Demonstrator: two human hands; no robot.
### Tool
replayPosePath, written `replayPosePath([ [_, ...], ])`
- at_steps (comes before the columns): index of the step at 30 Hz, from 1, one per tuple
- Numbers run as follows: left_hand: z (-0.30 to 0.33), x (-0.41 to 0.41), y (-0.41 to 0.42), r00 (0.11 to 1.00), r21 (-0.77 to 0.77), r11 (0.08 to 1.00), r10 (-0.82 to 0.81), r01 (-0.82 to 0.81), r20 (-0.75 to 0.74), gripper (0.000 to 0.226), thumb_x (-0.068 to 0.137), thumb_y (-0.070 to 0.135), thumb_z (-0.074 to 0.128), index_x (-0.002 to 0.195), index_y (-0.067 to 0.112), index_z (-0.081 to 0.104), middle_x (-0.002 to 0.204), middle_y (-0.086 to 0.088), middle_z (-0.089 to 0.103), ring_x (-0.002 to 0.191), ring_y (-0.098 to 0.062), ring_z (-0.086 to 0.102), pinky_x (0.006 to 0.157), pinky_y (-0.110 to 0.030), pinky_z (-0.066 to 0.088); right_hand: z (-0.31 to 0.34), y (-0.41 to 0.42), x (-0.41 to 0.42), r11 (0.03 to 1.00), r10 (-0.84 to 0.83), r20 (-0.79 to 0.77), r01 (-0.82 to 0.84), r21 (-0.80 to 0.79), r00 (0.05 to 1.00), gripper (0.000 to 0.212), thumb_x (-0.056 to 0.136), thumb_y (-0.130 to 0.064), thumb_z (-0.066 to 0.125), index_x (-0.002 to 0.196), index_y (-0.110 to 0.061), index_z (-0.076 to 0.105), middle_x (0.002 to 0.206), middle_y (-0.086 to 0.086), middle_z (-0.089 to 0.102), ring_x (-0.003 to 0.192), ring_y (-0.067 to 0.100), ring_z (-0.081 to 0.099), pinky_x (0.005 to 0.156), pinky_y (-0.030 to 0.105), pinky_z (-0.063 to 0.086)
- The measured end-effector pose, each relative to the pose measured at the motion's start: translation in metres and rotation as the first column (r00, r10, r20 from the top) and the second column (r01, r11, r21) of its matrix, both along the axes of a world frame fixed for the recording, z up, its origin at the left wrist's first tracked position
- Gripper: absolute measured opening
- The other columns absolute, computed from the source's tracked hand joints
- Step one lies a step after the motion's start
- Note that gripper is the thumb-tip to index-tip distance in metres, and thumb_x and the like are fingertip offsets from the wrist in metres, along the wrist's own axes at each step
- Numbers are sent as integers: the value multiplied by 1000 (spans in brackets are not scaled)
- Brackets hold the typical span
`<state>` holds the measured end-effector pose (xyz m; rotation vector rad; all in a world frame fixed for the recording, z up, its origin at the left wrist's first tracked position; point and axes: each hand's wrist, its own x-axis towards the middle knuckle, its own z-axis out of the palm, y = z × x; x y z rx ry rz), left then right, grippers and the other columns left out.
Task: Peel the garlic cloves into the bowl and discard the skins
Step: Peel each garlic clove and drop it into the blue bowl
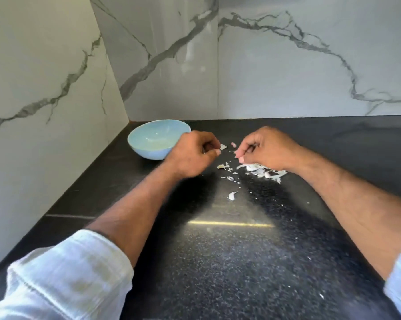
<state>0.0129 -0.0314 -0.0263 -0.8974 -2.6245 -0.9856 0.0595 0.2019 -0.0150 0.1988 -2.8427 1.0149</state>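
**Garlic skins piling up on the counter**

Both fists hover over the black counter [229, 262] — my left hand [194, 153] curled, fingertips pressed together, whether on anything I cannot tell. My right hand [264, 148] pinches a papery scrap. Skins [261, 169] lie scattered beneath it — the blue bowl [148, 144] sits just beside my left knuckles.

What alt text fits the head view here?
A person's left hand and right hand, fingers curled, work above scattered papery white garlic skins on a speckled black stone counter. A pale blue ceramic bowl sits behind the left hand.
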Motion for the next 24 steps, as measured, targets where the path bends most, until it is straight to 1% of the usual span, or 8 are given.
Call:
replayPosePath([
  [2,-6,-4,1,997,63,997,33,-37,71,6,94,21,74,94,25,78,76,7,76,65,-8,62,67,-24,50,-4,-1,6,998,42,-10,-41,50,999,21,83,-14,84,81,-35,81,73,-13,75,67,14,69,61,31,53],
  [4,-11,-6,-5,993,101,993,53,-64,101,9,93,22,75,88,30,76,72,10,75,59,-5,60,65,-24,50,1,-7,14,981,180,33,-182,71,983,25,85,-12,82,86,-37,82,74,-16,72,67,11,64,65,30,50],
  [7,-14,-5,-9,992,87,994,55,-64,109,7,94,26,77,89,31,77,70,16,72,57,2,58,62,-21,47,11,-17,30,884,437,207,-460,78,875,24,83,-26,89,100,-43,82,93,-13,71,85,11,63,80,28,51],
  [9,-14,-6,-7,993,81,996,37,-46,111,5,95,29,78,90,31,77,75,13,74,60,2,60,63,-19,47,9,-21,34,852,481,254,-516,90,839,24,80,-35,91,100,-45,82,97,-14,69,88,6,62,84,30,52],
  [13,-13,-8,-2,995,69,998,0,-7,97,3,95,28,78,92,29,78,75,14,73,61,4,59,59,-9,42,2,-27,30,862,462,223,-494,116,858,16,79,-34,91,92,-40,83,94,-14,69,88,5,64,84,35,54],
  [15,-13,-7,-3,995,72,997,-23,16,93,2,94,27,78,92,27,79,76,13,74,62,4,59,60,-9,42,0,-29,29,883,435,163,-455,114,885,11,83,-29,88,91,-34,82,92,-15,73,87,7,67,85,37,56],
  [20,-7,-8,-13,988,124,992,-27,8,150,3,95,25,77,92,24,78,75,7,76,54,0,57,61,-22,47,-5,-27,24,967,253,-80,-253,10,964,12,88,-22,84,95,-32,83,82,-15,77,75,4,69,72,31,58],
  [24,3,-2,-27,969,140,990,-64,31,238,6,97,22,77,95,16,77,77,-1,79,51,-13,58,63,-35,55,-11,-28,22,979,188,-46,-192,-74,981,17,88,-15,85,100,-26,81,84,-8,78,79,8,74,79,31,63],
])
